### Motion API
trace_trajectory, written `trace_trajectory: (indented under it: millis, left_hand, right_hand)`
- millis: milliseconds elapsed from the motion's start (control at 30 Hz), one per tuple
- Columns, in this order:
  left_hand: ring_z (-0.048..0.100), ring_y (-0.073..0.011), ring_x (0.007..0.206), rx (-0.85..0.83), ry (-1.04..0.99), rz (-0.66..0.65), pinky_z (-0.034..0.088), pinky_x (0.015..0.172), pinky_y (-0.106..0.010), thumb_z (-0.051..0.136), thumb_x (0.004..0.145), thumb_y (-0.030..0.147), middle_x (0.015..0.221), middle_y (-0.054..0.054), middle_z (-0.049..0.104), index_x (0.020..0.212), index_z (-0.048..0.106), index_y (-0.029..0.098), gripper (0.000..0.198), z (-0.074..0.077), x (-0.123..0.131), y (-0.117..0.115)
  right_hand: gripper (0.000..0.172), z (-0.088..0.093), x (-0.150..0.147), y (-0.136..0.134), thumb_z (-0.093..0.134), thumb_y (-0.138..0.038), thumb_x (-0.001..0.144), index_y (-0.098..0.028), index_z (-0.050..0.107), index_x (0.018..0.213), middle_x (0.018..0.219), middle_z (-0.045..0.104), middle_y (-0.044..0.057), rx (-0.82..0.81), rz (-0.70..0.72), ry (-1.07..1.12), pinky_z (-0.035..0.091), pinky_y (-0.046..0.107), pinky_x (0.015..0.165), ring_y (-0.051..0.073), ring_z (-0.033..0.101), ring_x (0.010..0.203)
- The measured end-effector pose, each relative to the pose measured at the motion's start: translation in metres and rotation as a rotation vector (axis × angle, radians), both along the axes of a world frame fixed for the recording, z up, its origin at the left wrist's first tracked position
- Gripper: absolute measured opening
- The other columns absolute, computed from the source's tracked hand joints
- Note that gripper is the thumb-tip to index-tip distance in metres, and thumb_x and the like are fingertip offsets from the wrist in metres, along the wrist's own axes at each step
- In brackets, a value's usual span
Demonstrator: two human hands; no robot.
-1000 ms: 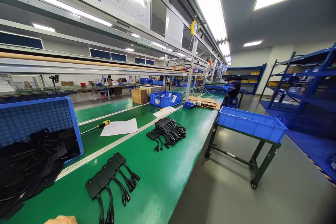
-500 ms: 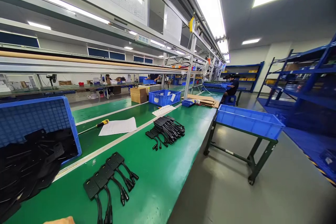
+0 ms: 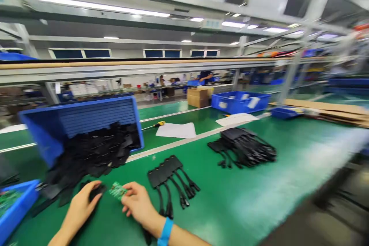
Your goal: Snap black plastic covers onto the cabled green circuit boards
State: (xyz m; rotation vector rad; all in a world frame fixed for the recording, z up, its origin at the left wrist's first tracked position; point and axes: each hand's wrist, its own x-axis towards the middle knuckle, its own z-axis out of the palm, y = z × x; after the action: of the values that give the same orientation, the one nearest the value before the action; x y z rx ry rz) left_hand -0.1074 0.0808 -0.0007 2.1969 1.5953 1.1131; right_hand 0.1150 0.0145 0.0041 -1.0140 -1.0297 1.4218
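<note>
My right hand (image 3: 138, 204), with a blue band on its wrist, pinches a small green circuit board (image 3: 117, 191) above the bench. A short way to the left, my left hand (image 3: 82, 204) has thumb and fingers curled around a black plastic piece (image 3: 99, 190), partly hidden by the hand. Behind it, a tipped blue crate (image 3: 135, 123) spills a heap of black plastic parts (image 3: 95, 148). Just right of my right hand lies a row of black boxes with cables (image 3: 164, 172). Part of a black cable (image 3: 147, 236) shows below my right wrist.
A bigger pile of cabled black boxes (image 3: 245, 146) lies to the right. At the left edge stands a blue bin (image 3: 29, 200) holding green boards. Farther back are a screwdriver (image 3: 159, 124), paper sheets (image 3: 176, 130), a carton (image 3: 198, 97) and a blue crate (image 3: 240, 102).
The view has swung left. Both hands are now in sight, one with the circuit board, one with the black piece; earlier only a bit of skin showed at the bottom edge.
</note>
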Motion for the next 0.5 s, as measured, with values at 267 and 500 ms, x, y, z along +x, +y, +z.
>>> trace_trajectory:
  millis: [267, 500]
  left_hand:
    - [0.054, -0.0232, 0.114, 0.0, 0.348, 0.361, 0.041, 0.101, -0.037, 0.04, 0.082, 0.023, 0.12, -0.014, 0.059, 0.118, 0.053, 0.01, 0.04, -0.001, -0.024, 0.002]
    - [0.054, -0.0266, 0.112, -0.083, 0.453, 0.46, 0.042, 0.097, -0.037, 0.049, 0.084, 0.032, 0.122, -0.016, 0.057, 0.12, 0.053, 0.009, 0.044, -0.001, -0.026, 0.014]
  right_hand:
    - [0.043, 0.0, 0.009, -0.001, 0.07, -0.038, 0.056, -0.013, 0.057, 0.09, 0.063, 0.05, -0.004, -0.018, 0.005, 0.133, 0.034, 0.017, 0.039, 0.009, 0.048, 0.05]
    - [0.042, 0.001, 0.01, -0.004, 0.068, -0.038, 0.058, -0.013, 0.058, 0.09, 0.064, 0.051, -0.003, -0.034, 0.031, 0.135, 0.034, 0.018, 0.04, 0.009, 0.047, 0.051]
